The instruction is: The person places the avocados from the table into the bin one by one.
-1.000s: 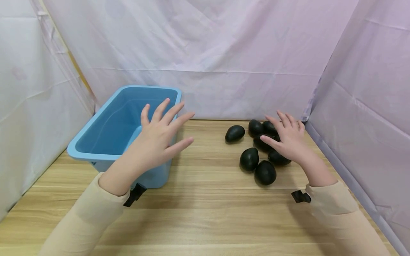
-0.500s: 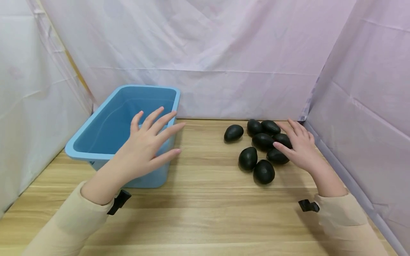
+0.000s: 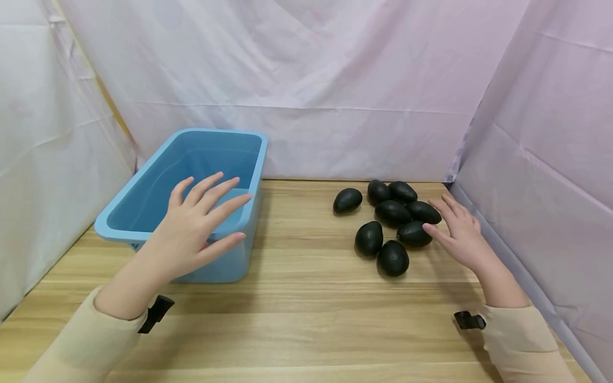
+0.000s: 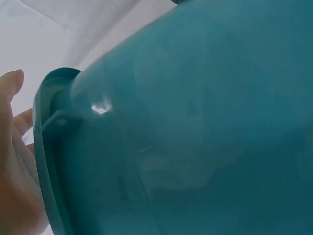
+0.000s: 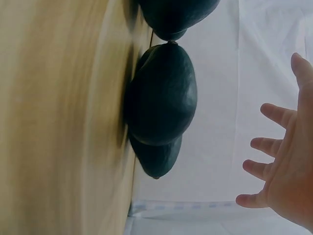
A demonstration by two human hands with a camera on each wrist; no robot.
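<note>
On the light wooden table [image 3: 306, 319], two bare hands with cream sleeves are held out, palms down. The left hand [image 3: 193, 231] hovers over the near right corner of a blue rectangular plastic tub [image 3: 143, 223], its fingers straight and spread apart, holding nothing; from the head view it overlaps the tub's rim, and whether it touches the rim cannot be told. In the left wrist view the tub's [image 4: 195, 147] curved outer wall fills the frame, with the edge of the left hand [image 4: 14, 171] beside its rim. The right hand [image 3: 460, 236] lies far to the right of the tub, fingers straight and fanned, holding nothing. Its thumb tip is just beside the nearest of a cluster of black egg-shaped avocados [image 3: 392, 223], seven in all, which sit on the table well to the right of the tub. One avocado lies a little apart, on the side of the cluster closest to the tub. In the right wrist view the avocados [image 5: 164, 103] rest on the wood grain, with the right hand [image 5: 288, 171] spread wide and clear of them. Pale lilac fabric sheets [image 3: 335, 80] hang behind and to both sides of the tub.
</note>
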